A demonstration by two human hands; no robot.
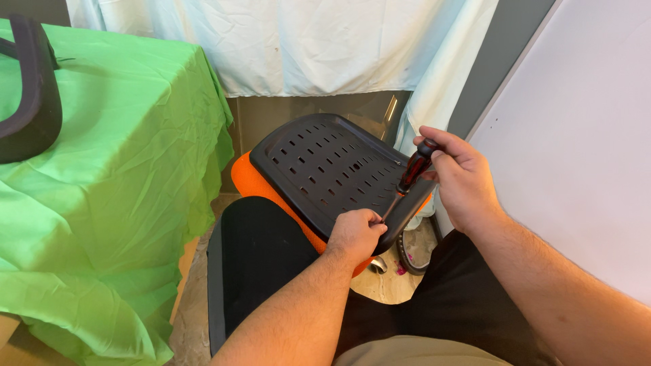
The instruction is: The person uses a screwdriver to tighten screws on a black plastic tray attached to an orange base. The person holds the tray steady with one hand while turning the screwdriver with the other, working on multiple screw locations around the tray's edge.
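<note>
Two hands work on the black chair seat plate [325,169]: the right hand [461,179] grips a screwdriver [410,176], while the left hand [356,234] pinches its tip. Next, I think, a steady turn.

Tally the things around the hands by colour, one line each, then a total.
Black: 3 – slotted panel, seat back, curved part on the table
Orange: 1 – mesh cushion
Green: 1 – tablecloth
White: 1 – curtain
Red and black: 1 – screwdriver, in the right hand; left hand steadies its tip
Total: 7
</note>
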